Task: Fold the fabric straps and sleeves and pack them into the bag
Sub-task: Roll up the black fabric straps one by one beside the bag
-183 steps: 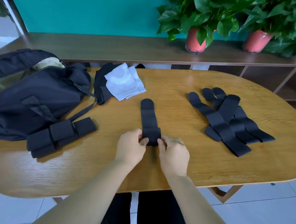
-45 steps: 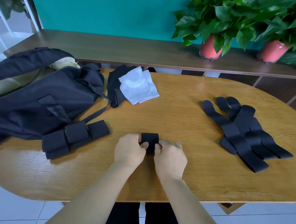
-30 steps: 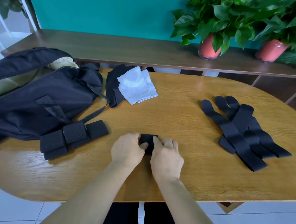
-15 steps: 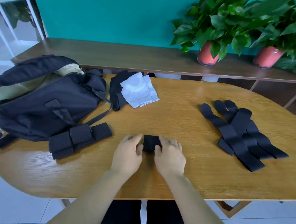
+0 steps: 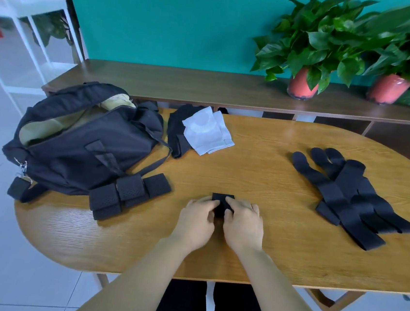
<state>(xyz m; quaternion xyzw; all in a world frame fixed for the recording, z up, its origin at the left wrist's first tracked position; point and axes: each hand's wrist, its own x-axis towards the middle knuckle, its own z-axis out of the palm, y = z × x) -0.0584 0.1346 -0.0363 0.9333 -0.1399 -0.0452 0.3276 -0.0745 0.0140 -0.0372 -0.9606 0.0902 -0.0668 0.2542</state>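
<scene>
L hand (image 5: 197, 221) + R hand (image 5: 243, 225): fingers curled in, both pinching the folded strap (image 5: 222, 199) between them, flat on the table (image 5: 260, 176). I'd square the edges and keep the bundle tight so it won't spring open on lift. Left of fingers: folded stack (image 5: 124, 195) against the bag (image 5: 80, 147), mouth open. Right: loose straps (image 5: 346, 195). Beyond: sleeves (image 5: 205, 132).

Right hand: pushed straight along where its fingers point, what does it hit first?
The folded strap under the right hand's fingertips; beyond that, probably bare table toward the white sleeve.
</scene>
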